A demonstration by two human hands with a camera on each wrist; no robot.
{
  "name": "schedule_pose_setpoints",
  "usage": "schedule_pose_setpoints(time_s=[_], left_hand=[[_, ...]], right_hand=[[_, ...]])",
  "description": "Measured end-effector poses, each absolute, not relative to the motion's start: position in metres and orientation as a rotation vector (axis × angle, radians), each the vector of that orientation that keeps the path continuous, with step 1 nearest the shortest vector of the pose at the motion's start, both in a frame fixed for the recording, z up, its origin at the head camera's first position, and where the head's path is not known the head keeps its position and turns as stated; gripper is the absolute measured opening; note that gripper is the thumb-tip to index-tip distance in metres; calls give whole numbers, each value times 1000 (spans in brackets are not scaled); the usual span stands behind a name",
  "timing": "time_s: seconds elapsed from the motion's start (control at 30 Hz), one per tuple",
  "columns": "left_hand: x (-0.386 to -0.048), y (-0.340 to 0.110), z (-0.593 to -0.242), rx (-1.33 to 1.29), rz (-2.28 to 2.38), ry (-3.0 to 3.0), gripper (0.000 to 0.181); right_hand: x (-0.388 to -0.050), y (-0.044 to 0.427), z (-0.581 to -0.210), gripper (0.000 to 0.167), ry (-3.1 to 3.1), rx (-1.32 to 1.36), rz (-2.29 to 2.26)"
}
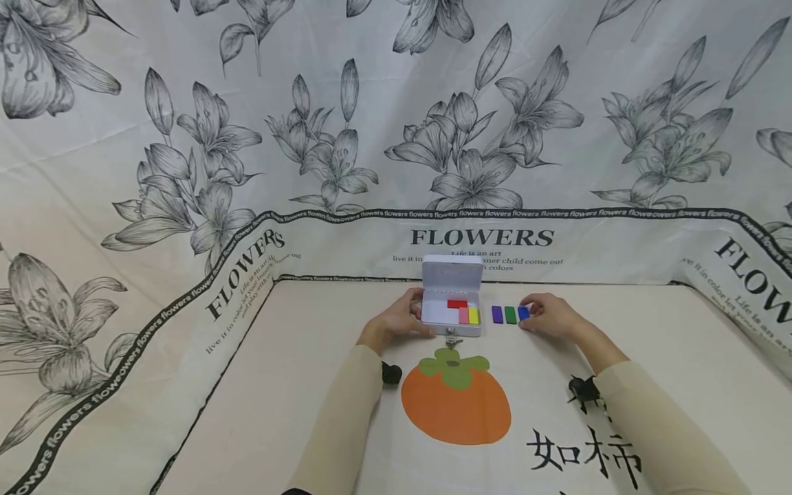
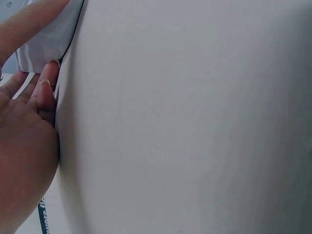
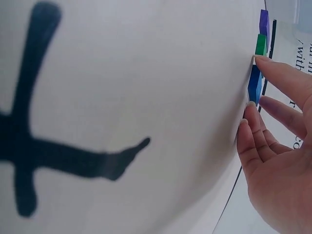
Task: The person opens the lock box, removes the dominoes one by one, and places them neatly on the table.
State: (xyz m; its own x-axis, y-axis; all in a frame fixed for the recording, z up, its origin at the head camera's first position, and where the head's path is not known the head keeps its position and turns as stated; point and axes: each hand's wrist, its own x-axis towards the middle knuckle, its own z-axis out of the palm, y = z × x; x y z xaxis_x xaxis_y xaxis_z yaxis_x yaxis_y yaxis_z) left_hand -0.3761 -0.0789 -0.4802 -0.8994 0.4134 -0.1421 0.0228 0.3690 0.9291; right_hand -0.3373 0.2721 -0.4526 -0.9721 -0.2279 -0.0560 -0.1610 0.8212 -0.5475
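Observation:
A small white hinged box (image 1: 436, 329) stands on the table with its lid (image 1: 452, 275) raised. Inside it lie a red block (image 1: 457, 304), a pink block (image 1: 463, 316) and a yellow block (image 1: 473, 315), toward the right. My left hand (image 1: 398, 317) grips the box's left side, its thumb across the box in the left wrist view. To the right of the box, a purple block (image 1: 498, 315), a green block (image 1: 510, 315) and a blue block (image 1: 524, 313) are lined up on the table. The fingers and thumb of my right hand (image 1: 552, 316) pinch the blue one.
Small keys (image 1: 454, 341) hang at the box's front. Nearer me, the tablecloth (image 1: 297, 399) bears a printed orange persimmon (image 1: 456, 412) and black characters (image 1: 584, 454). A flower-printed curtain (image 1: 346, 247) rises behind and at both sides.

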Motion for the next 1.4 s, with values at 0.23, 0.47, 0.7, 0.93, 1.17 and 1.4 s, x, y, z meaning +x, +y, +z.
schedule_pose_setpoints(time_s=[0.23, 0.47, 0.7, 0.93, 1.17, 1.4], left_hand=[[-378, -82, -480, 409, 1560, 2284, 100], [-378, -82, -480, 450, 1556, 2288, 99], [-379, -81, -481, 447, 1568, 2269, 100], [-379, -79, -480, 464, 1583, 2254, 100], [-379, -79, -482, 466, 1589, 2245, 102], [-377, -79, -483, 463, 1576, 2255, 101]], right_hand=[[-336, 271, -450, 64, 2913, -321, -829], [-326, 271, -443, 67, 2925, -336, -784], [-317, 270, -432, 68, 2962, -369, -781], [-314, 262, -423, 63, 3003, -452, -824], [-312, 246, -419, 60, 3012, -520, -844], [-314, 225, -416, 57, 3000, -589, -893]])
